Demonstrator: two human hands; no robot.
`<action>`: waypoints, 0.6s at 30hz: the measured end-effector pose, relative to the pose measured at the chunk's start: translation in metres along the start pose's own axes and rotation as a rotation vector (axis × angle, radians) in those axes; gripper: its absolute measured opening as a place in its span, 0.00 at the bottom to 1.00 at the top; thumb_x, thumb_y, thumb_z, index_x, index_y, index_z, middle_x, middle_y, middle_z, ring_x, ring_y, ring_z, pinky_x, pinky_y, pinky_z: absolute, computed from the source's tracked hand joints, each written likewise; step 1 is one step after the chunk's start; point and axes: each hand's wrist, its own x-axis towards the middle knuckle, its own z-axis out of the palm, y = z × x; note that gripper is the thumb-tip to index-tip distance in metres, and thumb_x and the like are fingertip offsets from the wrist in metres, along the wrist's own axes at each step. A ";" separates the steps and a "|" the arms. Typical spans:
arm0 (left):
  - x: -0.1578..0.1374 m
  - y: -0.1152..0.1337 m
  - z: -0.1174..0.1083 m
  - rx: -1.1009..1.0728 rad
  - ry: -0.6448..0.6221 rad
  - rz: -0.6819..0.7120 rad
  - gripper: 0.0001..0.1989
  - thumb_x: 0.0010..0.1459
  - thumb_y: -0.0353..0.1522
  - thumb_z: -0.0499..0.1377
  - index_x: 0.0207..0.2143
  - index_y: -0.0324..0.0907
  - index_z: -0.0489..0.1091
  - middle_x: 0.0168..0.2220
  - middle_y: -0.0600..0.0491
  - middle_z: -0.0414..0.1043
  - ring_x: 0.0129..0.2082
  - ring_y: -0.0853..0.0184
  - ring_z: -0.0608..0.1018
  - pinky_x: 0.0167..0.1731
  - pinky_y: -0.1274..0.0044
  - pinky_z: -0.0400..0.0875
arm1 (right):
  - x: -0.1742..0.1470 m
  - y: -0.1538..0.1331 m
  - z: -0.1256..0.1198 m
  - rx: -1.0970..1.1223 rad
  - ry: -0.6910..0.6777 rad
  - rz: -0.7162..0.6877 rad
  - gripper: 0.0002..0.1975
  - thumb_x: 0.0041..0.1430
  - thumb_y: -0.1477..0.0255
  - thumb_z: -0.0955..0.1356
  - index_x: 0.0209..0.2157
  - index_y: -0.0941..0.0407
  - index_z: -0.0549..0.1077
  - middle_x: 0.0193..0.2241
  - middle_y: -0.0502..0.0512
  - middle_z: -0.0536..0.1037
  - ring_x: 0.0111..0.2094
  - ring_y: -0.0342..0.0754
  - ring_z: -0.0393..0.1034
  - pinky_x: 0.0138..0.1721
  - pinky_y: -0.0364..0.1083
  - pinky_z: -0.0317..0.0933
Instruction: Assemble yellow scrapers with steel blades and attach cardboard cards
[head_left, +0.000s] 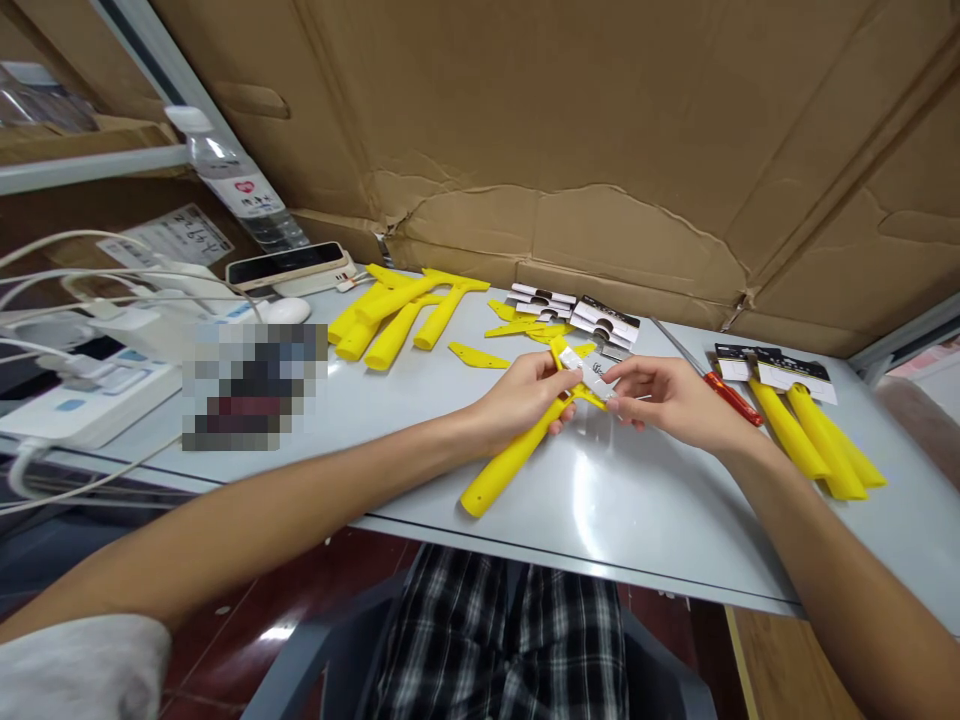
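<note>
My left hand [525, 395] is closed around a yellow T-shaped scraper handle [510, 470], just under its wide head. The handle slants, its hollow round end toward the table's front edge. On the head lies a thin silvery plate [596, 378] with dark print; whether it is a bare blade or a wrapped one, I cannot tell. My left thumb presses on its near side. My right hand [664, 400] pinches the plate's right edge between thumb and fingers. Behind my hands lie several flat yellow pieces [478, 357] and folded black-and-white cards [606, 322].
More yellow handles [401, 318] lie in a pile at the back left. At right are a red-handled screwdriver [733, 398] and carded yellow handles [829, 440]. A power strip [97, 400] with cables, a phone [285, 263] and a bottle [240, 185] stand left. Cardboard [525, 120] walls the back.
</note>
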 end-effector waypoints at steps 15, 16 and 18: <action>0.000 -0.001 0.000 -0.013 -0.081 0.027 0.06 0.59 0.22 0.56 0.32 0.40 0.68 0.24 0.53 0.70 0.20 0.73 0.70 0.18 0.80 0.62 | 0.002 0.001 0.002 -0.131 0.254 -0.116 0.21 0.58 0.56 0.74 0.39 0.60 0.74 0.35 0.58 0.78 0.29 0.41 0.71 0.28 0.41 0.65; 0.001 -0.001 0.000 -0.016 -0.081 0.031 0.06 0.60 0.22 0.57 0.32 0.40 0.68 0.24 0.53 0.70 0.20 0.73 0.70 0.18 0.80 0.62 | 0.002 0.002 0.004 -0.196 0.296 -0.162 0.18 0.59 0.58 0.73 0.37 0.60 0.74 0.38 0.59 0.79 0.31 0.42 0.72 0.30 0.41 0.66; 0.001 -0.002 -0.001 -0.018 -0.079 0.037 0.05 0.60 0.23 0.58 0.33 0.40 0.68 0.24 0.53 0.70 0.21 0.73 0.70 0.19 0.80 0.63 | 0.001 0.002 0.008 -0.316 0.333 -0.237 0.13 0.59 0.63 0.71 0.34 0.60 0.74 0.41 0.57 0.79 0.33 0.40 0.71 0.32 0.40 0.65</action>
